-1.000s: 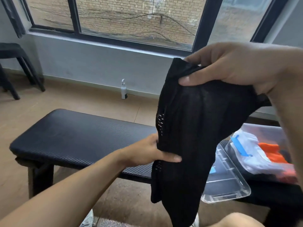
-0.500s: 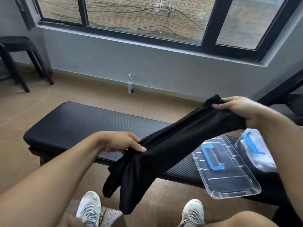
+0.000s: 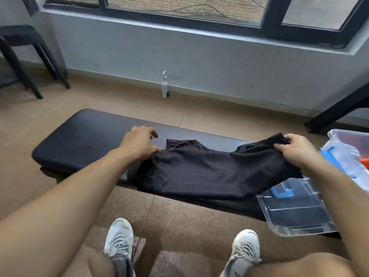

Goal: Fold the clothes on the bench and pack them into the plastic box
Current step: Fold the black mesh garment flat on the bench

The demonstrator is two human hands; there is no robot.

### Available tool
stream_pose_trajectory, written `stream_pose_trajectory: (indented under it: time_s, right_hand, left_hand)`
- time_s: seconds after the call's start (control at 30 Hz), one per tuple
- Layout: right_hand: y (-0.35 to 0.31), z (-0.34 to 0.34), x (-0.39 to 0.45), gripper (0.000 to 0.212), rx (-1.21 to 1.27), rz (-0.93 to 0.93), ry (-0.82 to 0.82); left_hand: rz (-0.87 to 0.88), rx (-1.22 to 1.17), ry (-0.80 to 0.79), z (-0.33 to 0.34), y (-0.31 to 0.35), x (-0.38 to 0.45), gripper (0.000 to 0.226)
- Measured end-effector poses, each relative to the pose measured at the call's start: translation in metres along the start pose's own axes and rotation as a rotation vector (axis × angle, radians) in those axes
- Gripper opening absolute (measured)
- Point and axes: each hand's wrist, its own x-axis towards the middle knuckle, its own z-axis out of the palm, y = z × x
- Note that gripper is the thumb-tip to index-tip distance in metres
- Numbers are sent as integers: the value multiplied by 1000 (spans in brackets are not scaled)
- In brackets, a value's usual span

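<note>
- Bench (image 3: 83, 136): black padded top, set on a brown floor below a window (image 3: 179, 9).
- Black mesh garment (image 3: 199, 172): spread across the bench, its near edge draped over the front.
- Clear lid (image 3: 295, 214): blue handle, laid on the bench's right end, partly overhanging.
- Plastic box (image 3: 339, 136): seen at the right edge, white and orange items inside.
- Left hand (image 3: 139, 144): the garment's left corner is pinched; remaining fingers loosely spread.
- Right hand (image 3: 295, 150): the garment's right end is gripped and raised.
- White bottle (image 3: 165, 86): stood by the wall.
</note>
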Motion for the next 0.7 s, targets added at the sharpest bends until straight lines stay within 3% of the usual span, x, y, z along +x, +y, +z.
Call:
stream_pose_trajectory:
  time_s: [0.23, 0.33, 0.43, 0.53, 0.63, 0.7]
  right_hand:
    - [15, -1, 0, 7, -56, -48, 39]
    - [19, 1, 1, 10, -90, -42, 47]
    - [23, -1, 2, 12, -93, -39, 71]
    - [26, -2, 2, 13, -94, -38, 75]
    - [28, -2, 3, 20, -133, -34, 53]
    - [29, -2, 4, 25, -162, -24, 35]
  left_hand:
    - [-56, 132, -195, 7, -2, 2, 62]
    - [-102, 266, -222, 9, -4, 4, 49]
    - [-126, 186, -80, 3, -4, 5, 30]
    - [-158, 36, 114, 1, -3, 7, 30]
    - [-169, -35, 129, 3, -2, 9, 36]
    - [-182, 24, 54, 2, -2, 9, 53]
